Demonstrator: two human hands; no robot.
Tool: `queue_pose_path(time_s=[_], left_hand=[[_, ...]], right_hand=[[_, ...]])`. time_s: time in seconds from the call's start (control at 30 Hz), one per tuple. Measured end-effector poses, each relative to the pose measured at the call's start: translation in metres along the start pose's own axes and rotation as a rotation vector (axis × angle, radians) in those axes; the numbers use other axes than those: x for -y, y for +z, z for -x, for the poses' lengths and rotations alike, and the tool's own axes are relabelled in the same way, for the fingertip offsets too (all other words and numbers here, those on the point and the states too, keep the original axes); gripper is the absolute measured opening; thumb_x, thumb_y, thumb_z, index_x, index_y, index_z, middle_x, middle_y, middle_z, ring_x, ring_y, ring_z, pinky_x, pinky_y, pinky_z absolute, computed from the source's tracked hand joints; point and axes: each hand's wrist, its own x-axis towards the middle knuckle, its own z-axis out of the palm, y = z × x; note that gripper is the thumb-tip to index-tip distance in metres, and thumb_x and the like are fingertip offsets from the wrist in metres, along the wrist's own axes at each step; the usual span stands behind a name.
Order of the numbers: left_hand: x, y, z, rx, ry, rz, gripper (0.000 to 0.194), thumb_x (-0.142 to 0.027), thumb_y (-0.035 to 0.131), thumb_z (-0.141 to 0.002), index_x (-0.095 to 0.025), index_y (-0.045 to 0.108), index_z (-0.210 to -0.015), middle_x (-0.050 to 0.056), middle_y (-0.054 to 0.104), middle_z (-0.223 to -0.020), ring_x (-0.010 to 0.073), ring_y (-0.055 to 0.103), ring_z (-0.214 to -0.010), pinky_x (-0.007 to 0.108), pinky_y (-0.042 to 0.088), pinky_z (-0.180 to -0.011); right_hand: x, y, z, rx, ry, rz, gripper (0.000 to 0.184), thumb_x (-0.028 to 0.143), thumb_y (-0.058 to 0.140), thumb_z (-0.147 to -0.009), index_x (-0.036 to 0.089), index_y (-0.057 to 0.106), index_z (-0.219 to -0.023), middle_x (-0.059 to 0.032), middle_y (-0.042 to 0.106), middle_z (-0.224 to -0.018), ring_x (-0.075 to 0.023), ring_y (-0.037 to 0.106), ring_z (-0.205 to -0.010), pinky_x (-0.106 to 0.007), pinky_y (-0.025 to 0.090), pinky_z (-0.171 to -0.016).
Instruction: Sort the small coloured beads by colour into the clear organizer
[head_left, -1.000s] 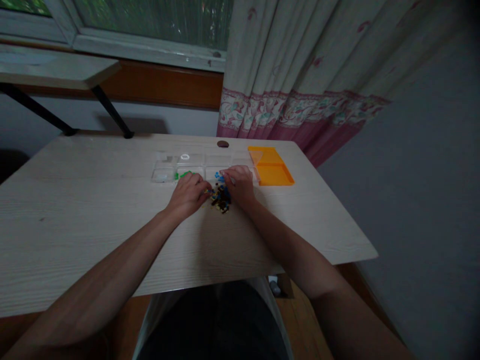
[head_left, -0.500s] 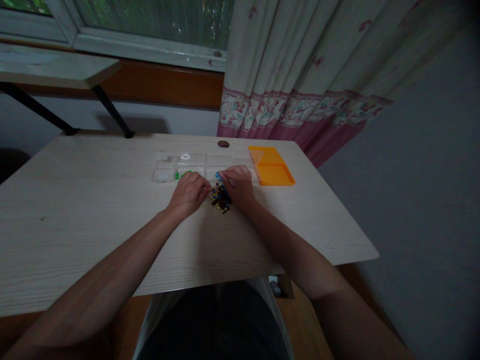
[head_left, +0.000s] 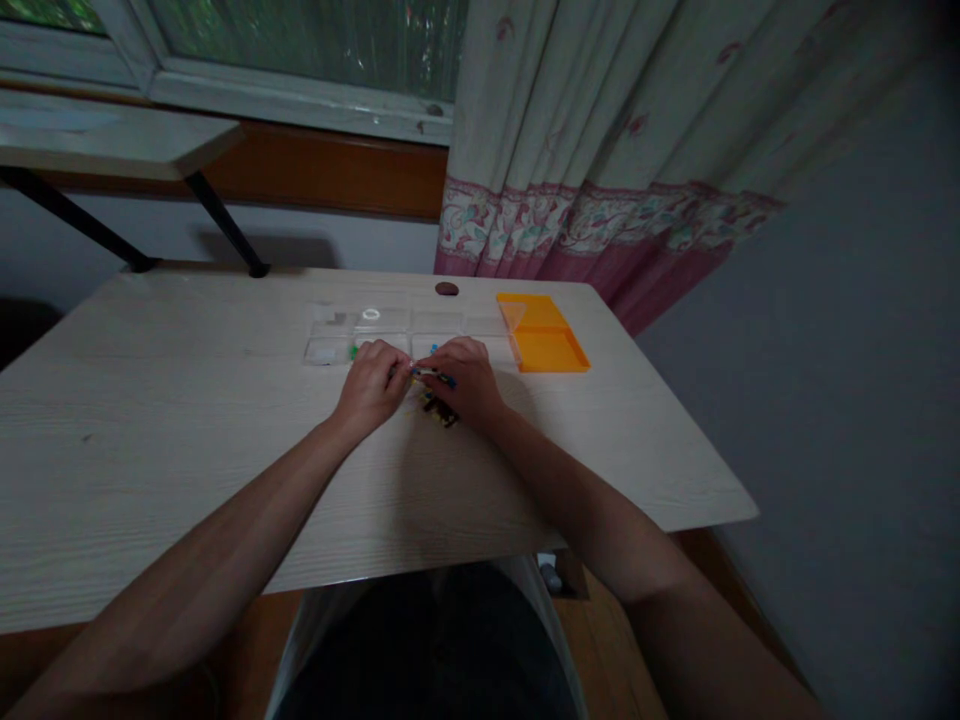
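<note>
My left hand (head_left: 373, 382) is closed in a pinch in front of the clear plastic boxes; what its fingertips hold is too small to make out. My right hand (head_left: 469, 380) reaches in from the other side, fingers bent together, its fingertips close to my left ones above a pile of small building bricks (head_left: 441, 411). The pile is brown, yellow and blue, partly covered by my right hand. Blue pieces (head_left: 434, 349) lie in one clear box (head_left: 437, 322), and green pieces (head_left: 355, 353) show in another, partly behind my left hand.
An open orange case (head_left: 551, 350) lies right of the clear boxes. A brown oval object (head_left: 447, 289) rests near the table's back edge. A raised shelf (head_left: 150, 150) on black legs stands at back left, and a curtain (head_left: 555, 215) hangs behind the table.
My right hand has moved from the blue pieces in the clear box back toward me, over the pile and close to my left fingertips. My left hand has shifted slightly left.
</note>
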Motion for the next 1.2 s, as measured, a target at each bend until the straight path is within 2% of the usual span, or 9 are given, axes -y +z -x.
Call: queue_pose_path(time_s=[0.2, 0.47, 0.7, 0.9, 1.03, 1.2], left_hand=[[-0.001, 0.002, 0.000, 0.002, -0.002, 0.009, 0.022, -0.032, 0.049, -0.096, -0.019, 0.060, -0.082, 0.006, 0.059, -0.082, 0.0223, 0.052, -0.086, 0.038, 0.042, -0.082], [0.000, -0.002, -0.001, 0.014, 0.019, -0.052, 0.027, -0.031, 0.045, -0.098, -0.018, 0.066, -0.085, 0.008, 0.060, -0.082, 0.0231, 0.052, -0.087, 0.039, 0.043, -0.083], [-0.002, -0.002, 0.001, 0.019, 0.037, -0.061, 0.026, -0.030, 0.046, -0.097, -0.017, 0.068, -0.093, 0.009, 0.062, -0.087, 0.0239, 0.052, -0.090, 0.041, 0.043, -0.085], [-0.005, -0.004, 0.003, 0.139, 0.150, -0.025, 0.014, -0.028, 0.058, -0.091, -0.022, 0.070, -0.097, 0.006, 0.060, -0.091, 0.0234, 0.051, -0.092, 0.039, 0.042, -0.084], [-0.007, -0.005, 0.003, 0.236, 0.191, -0.011, 0.014, -0.032, 0.062, -0.089, -0.023, 0.070, -0.097, 0.005, 0.059, -0.093, 0.0226, 0.050, -0.093, 0.039, 0.040, -0.085], [-0.010, -0.008, 0.003, 0.278, 0.190, -0.014, 0.016, -0.037, 0.064, -0.089, -0.024, 0.070, -0.097, 0.005, 0.059, -0.096, 0.0223, 0.049, -0.094, 0.038, 0.039, -0.085]], right_hand=[[0.000, 0.005, -0.001, -0.008, 0.005, 0.012, 0.029, 0.047, 0.054, -0.096, 0.027, 0.076, -0.095, -0.0031, 0.071, -0.089, -0.0199, 0.056, -0.094, -0.037, 0.036, -0.090], [0.001, 0.002, 0.000, 0.011, 0.058, 0.009, 0.023, 0.040, 0.057, -0.095, 0.027, 0.075, -0.096, -0.0025, 0.073, -0.092, -0.0203, 0.057, -0.097, -0.037, 0.035, -0.092], [-0.009, 0.001, -0.002, -0.078, 0.187, 0.008, 0.023, 0.039, 0.059, -0.095, 0.025, 0.076, -0.090, -0.0021, 0.073, -0.087, -0.0196, 0.058, -0.093, -0.036, 0.038, -0.088], [-0.025, 0.005, -0.001, -0.227, 0.352, 0.074, 0.022, 0.039, 0.060, -0.093, 0.024, 0.075, -0.087, -0.0037, 0.072, -0.094, -0.0218, 0.057, -0.099, -0.038, 0.039, -0.093], [-0.030, 0.006, 0.000, -0.213, 0.410, 0.118, 0.021, 0.038, 0.060, -0.093, 0.025, 0.076, -0.094, -0.0045, 0.071, -0.099, -0.0223, 0.056, -0.102, -0.039, 0.037, -0.094], [-0.026, 0.005, -0.001, -0.162, 0.412, 0.117, 0.023, 0.034, 0.055, -0.096, 0.025, 0.073, -0.108, -0.0049, 0.070, -0.105, -0.0217, 0.054, -0.105, -0.037, 0.036, -0.095]])
